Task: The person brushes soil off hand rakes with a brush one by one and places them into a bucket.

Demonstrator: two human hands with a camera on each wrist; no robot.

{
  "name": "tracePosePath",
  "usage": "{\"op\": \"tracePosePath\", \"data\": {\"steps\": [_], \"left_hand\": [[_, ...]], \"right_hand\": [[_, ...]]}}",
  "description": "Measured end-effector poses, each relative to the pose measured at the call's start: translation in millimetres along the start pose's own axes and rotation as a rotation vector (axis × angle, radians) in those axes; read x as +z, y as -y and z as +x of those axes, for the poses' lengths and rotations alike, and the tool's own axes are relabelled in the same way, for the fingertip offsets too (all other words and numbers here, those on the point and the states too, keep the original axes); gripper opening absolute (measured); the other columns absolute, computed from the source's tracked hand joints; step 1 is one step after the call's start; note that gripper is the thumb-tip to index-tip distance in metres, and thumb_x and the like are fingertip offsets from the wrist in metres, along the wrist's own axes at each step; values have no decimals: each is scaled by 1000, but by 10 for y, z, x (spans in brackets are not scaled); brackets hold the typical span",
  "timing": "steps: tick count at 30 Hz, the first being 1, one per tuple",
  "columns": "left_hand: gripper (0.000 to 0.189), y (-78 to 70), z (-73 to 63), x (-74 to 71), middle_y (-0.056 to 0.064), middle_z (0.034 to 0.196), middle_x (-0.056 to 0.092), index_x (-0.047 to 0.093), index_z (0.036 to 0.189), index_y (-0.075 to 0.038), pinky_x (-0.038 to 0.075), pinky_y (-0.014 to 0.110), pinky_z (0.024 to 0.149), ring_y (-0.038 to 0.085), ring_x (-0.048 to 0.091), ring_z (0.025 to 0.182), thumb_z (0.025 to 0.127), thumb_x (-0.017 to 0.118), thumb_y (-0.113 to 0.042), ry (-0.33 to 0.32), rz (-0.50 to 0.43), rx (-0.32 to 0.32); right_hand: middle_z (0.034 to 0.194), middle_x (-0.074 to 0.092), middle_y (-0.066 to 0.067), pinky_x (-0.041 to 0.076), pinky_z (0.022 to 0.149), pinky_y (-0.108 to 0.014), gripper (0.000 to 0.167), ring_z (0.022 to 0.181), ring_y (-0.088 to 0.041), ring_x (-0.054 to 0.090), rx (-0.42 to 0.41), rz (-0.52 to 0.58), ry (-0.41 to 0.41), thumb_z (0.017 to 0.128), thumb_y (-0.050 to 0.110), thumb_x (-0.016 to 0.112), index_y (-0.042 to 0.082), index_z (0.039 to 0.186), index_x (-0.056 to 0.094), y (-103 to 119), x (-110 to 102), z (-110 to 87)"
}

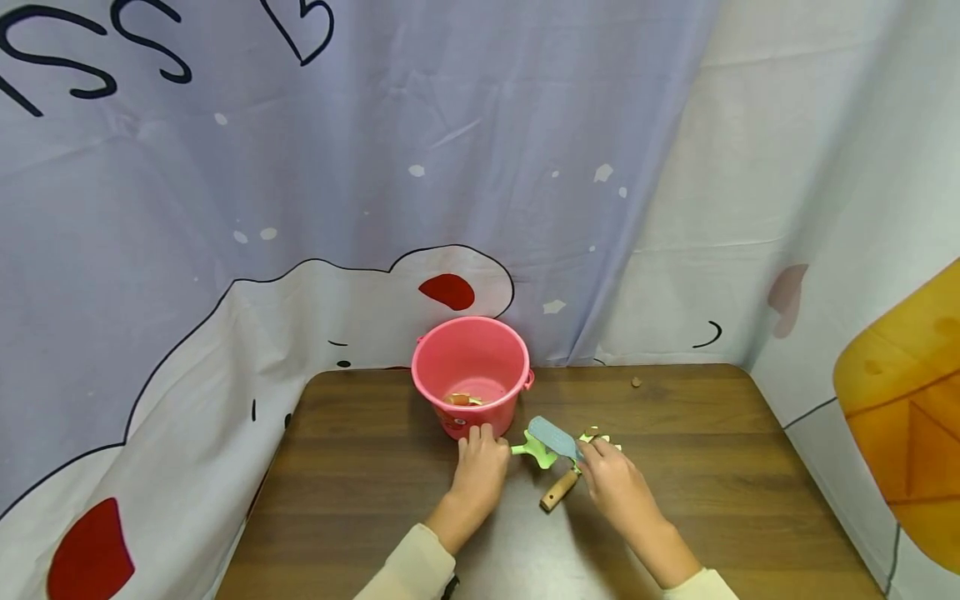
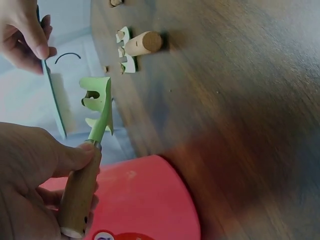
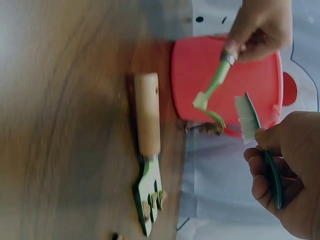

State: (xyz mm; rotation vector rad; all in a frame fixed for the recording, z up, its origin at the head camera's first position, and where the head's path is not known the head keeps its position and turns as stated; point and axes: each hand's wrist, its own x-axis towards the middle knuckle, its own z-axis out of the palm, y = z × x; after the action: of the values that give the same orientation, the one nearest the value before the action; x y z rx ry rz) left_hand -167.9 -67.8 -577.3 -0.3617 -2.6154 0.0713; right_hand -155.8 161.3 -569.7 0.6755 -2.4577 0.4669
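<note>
My left hand [image 1: 478, 471] grips the wooden handle [image 2: 79, 197] of a small green hand rake [image 2: 103, 107], held above the table in front of the bucket. Brown bits seem to sit between its prongs. With my right hand [image 1: 617, 482] I hold a teal brush [image 3: 252, 112] with pale bristles, its head [image 1: 551, 435] pointing toward the rake, apart from it in the wrist views. Below the hands, a green hand fork [image 3: 151, 192] with a wooden handle [image 3: 148, 115] lies on the table, brown clumps between its tines. Behind stands a pink bucket [image 1: 442, 362].
Inside the bucket lies something orange and pale green [image 1: 463, 400], partly hidden by the rim. A small brown lump [image 1: 636, 382] sits near the back edge of the wooden table [image 1: 337, 475]. A printed curtain [image 1: 525, 208] hangs right behind that edge.
</note>
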Motion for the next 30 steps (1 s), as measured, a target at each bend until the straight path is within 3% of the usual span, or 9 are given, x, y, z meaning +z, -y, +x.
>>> {"op": "tracePosePath", "data": {"steps": [4, 12, 24, 30], "left_hand": [[9, -29, 7, -15, 7, 82, 59, 78, 81, -8, 38, 36, 61, 25, 56, 80, 87, 71, -9, -15, -7, -2], [11, -65, 8, -16, 6, 82, 58, 77, 80, -9, 37, 36, 62, 24, 55, 80, 87, 68, -9, -18, -3, 0], [12, -103, 12, -39, 5, 80, 57, 77, 79, -8, 35, 34, 62, 23, 54, 78, 86, 68, -12, -75, 38, 8], [11, -68, 0, -33, 4, 81, 57, 77, 79, -8, 34, 35, 63, 23, 54, 79, 86, 70, -11, -43, 40, -4]], "right_hand": [[86, 63, -6, 56, 59, -34, 38, 68, -18, 64, 26, -32, 31, 75, 4, 88, -4, 109, 73, 124, 63, -7], [84, 62, -7, 59, 61, -37, 35, 74, -24, 65, 42, -128, 77, 76, 6, 89, -2, 106, 73, 200, 131, -57], [87, 65, -10, 58, 57, -39, 31, 73, -27, 64, 43, -173, 42, 74, -9, 79, -3, 104, 74, 101, 22, -14], [87, 66, -13, 58, 58, -40, 27, 72, -28, 63, 64, -178, -4, 79, -5, 80, -4, 105, 75, -58, -47, -5]]}}
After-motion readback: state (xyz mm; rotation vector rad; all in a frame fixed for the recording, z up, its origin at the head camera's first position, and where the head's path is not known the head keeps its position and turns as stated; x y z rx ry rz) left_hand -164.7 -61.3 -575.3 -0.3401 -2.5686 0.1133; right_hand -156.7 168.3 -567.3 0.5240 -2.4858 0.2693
